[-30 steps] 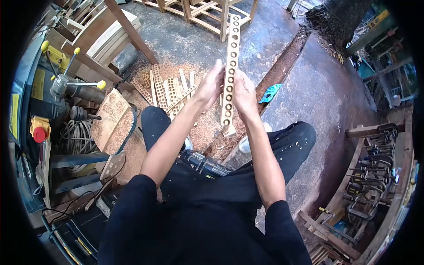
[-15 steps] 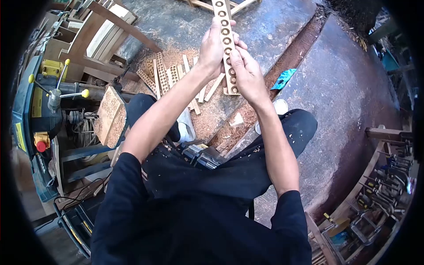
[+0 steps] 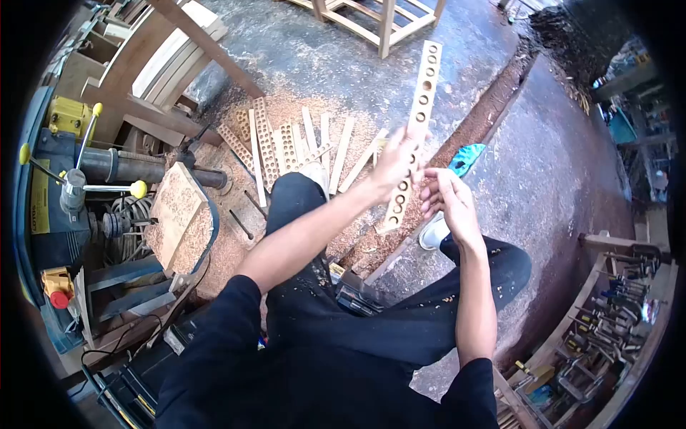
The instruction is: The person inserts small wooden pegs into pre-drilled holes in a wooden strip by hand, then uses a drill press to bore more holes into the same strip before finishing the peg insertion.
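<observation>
A long pale wooden strip (image 3: 421,114) with a row of round holes is held up in front of me, its top leaning to the right. My left hand (image 3: 396,163), slightly blurred, is wrapped around it below the middle. Close by the strip's right side is my right hand (image 3: 453,204), its fingers loosely bent and apart with nothing visible in them. More drilled strips (image 3: 264,143) and plain wooden sticks (image 3: 343,154) lie among shavings on the floor beyond my knees.
To my left stands a drill press (image 3: 75,186) with yellow-knobbed handles and a shavings-covered wooden table board (image 3: 179,222). A wooden frame (image 3: 386,32) is ahead. A sawdust-filled channel (image 3: 486,107) crosses the floor beside a blue scrap (image 3: 468,157). Several clamps (image 3: 614,314) hang at right.
My right hand has let go of the strip and moved off to its right. With the strip, my left hand has shifted right and down. The view and my legs have shifted too.
</observation>
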`<state>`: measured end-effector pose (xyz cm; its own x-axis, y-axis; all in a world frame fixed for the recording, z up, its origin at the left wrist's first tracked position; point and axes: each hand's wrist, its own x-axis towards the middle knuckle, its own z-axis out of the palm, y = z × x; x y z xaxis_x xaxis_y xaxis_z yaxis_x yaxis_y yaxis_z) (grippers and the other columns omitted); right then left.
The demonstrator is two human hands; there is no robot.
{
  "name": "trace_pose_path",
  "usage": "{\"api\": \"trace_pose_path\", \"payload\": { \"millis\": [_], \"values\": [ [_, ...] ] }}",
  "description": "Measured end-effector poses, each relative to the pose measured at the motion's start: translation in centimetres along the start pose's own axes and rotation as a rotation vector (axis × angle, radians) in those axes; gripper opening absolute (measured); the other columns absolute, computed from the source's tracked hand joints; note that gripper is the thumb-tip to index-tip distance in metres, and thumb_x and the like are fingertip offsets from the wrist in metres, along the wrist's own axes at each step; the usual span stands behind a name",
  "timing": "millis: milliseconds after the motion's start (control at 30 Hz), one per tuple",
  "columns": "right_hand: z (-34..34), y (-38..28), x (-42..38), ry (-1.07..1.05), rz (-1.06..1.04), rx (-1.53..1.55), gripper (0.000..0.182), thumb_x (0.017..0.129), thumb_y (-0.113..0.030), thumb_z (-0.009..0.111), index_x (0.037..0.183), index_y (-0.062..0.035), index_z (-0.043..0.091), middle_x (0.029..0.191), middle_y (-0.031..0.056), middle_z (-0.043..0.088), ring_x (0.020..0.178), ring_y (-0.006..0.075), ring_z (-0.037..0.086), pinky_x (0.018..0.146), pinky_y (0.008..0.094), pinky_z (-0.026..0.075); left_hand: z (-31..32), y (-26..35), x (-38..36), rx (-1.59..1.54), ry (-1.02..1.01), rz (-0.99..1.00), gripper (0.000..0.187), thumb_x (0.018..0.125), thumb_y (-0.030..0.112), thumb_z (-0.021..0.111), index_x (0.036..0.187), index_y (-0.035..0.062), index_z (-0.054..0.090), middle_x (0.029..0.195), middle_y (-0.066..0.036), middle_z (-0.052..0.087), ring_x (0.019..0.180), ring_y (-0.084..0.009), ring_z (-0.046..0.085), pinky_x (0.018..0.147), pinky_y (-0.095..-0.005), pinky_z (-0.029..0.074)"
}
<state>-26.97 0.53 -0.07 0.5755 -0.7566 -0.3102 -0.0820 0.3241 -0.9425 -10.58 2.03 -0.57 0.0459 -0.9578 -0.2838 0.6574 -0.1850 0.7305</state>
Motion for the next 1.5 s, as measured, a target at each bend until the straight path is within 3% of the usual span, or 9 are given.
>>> {"api": "trace_pose_path", "payload": {
  "millis": [300, 567, 600, 767, 933, 1033, 1167, 1433, 1500],
  "values": [
    [2.2, 5.8, 4.3, 0.327, -0.153, 0.047, 0.053, 0.103, -0.036, 0.029, 0.14, 0.0011, 0.033, 0.138, 0.0134, 0.041, 0.124, 0.0217, 0.043, 0.103, 0.0336, 0.035, 0.9, -0.6, 1.8, 0.406, 0.356, 0.558, 0.032, 0.098, 0.035, 0.047, 0.1, 0.0032, 0.047, 0.057, -0.006, 0.053, 0.047, -0.0167, 0.054, 0.042, -0.0327, 0.04],
    [4.2, 7.4, 5.0, 0.358, -0.287, -0.018, 0.049, 0.1, -0.036, 0.035, 0.129, 0.0018, 0.044, 0.121, 0.0123, 0.052, 0.106, 0.022, 0.054, 0.09, 0.0365, 0.046, -0.1, 1.9, 0.4, 0.407, 0.406, 0.887, 0.033, 0.099, 0.033, 0.042, 0.108, 0.0014, 0.044, 0.054, -0.002, 0.045, 0.043, -0.0104, 0.046, 0.038, -0.0252, 0.039],
    [6.1, 5.5, 4.1, 0.322, -0.284, 0.097, 0.048, 0.1, -0.036, 0.035, 0.128, 0.0018, 0.045, 0.12, 0.0116, 0.053, 0.105, 0.0214, 0.054, 0.089, 0.0359, 0.046, -0.3, 2.6, 0.0, 0.336, 0.332, 0.854, 0.04, 0.098, 0.029, 0.045, 0.121, -0.0028, 0.042, 0.063, -0.011, 0.056, 0.051, -0.0226, 0.059, 0.046, -0.0349, 0.046],
    [14.5, 4.4, -0.2, 0.427, -0.065, 0.116, 0.042, 0.098, -0.034, 0.041, 0.126, -0.0027, 0.046, 0.114, 0.008, 0.054, 0.101, 0.0176, 0.055, 0.084, 0.0316, 0.048, -3.0, 10.2, -10.8, -0.177, 0.113, 0.397, 0.031, 0.101, 0.031, 0.039, 0.114, 0.0029, 0.044, 0.069, -0.002, 0.049, 0.05, -0.0082, 0.048, 0.043, -0.0208, 0.043],
    [25.5, 10.0, 2.2, -0.287, -0.902, -0.06, 0.03, 0.091, -0.026, 0.055, 0.112, -0.0049, 0.055, 0.093, 0.0099, 0.059, 0.082, 0.0214, 0.06, 0.071, 0.0332, 0.049, -7.1, 12.0, -25.0, -0.318, 0.149, 0.345, 0.04, 0.102, 0.038, 0.031, 0.117, 0.0032, 0.043, 0.071, -0.006, 0.049, 0.045, -0.0105, 0.048, 0.04, -0.0211, 0.042],
    [33.3, 4.8, 1.1, -0.563, -0.398, -0.555, 0.031, 0.084, -0.025, 0.064, 0.104, -0.0023, 0.055, 0.078, 0.0139, 0.058, 0.072, 0.0273, 0.06, 0.064, 0.0402, 0.047, -11.0, 8.6, -30.4, -0.313, 0.192, 0.368, 0.051, 0.101, 0.046, 0.024, 0.122, 0.0035, 0.042, 0.071, -0.007, 0.049, 0.047, -0.012, 0.048, 0.044, -0.0216, 0.043],
    [39.6, 8.0, 2.5, -0.51, -0.917, -0.89, 0.03, 0.081, -0.021, 0.07, 0.102, -0.0039, 0.057, 0.08, 0.0163, 0.059, 0.072, 0.0312, 0.061, 0.066, 0.0397, 0.049, -15.4, 3.2, -34.2, -0.069, 0.543, 0.315, 0.056, 0.1, 0.051, 0.022, 0.117, 0.0046, 0.047, 0.07, -0.003, 0.048, 0.047, -0.0106, 0.047, 0.044, -0.0209, 0.042],
    [38.3, 8.4, 0.2, -0.51, -0.399, -0.706, 0.009, 0.081, -0.004, 0.064, 0.082, 0.0016, 0.057, 0.069, 0.0175, 0.061, 0.06, 0.0351, 0.062, 0.059, 0.0418, 0.05, -17.8, -2.1, -38.9, -0.323, 0.753, 0.38, 0.051, 0.1, 0.049, 0.022, 0.113, 0.0065, 0.047, 0.067, -0.002, 0.047, 0.046, -0.0109, 0.047, 0.042, -0.0233, 0.042],
    [37.8, 9.3, -0.2, -0.502, -0.343, -0.626, 0.009, 0.084, -0.003, 0.063, 0.084, 0.0019, 0.055, 0.064, 0.0105, 0.061, 0.056, 0.0226, 0.062, 0.054, 0.0318, 0.05, -17.7, -1.4, -39.0, -0.331, 0.765, 0.382, 0.051, 0.1, 0.049, 0.022, 0.113, 0.0066, 0.047, 0.067, -0.002, 0.047, 0.047, -0.0112, 0.047, 0.043, -0.0232, 0.041]
  ]
}}
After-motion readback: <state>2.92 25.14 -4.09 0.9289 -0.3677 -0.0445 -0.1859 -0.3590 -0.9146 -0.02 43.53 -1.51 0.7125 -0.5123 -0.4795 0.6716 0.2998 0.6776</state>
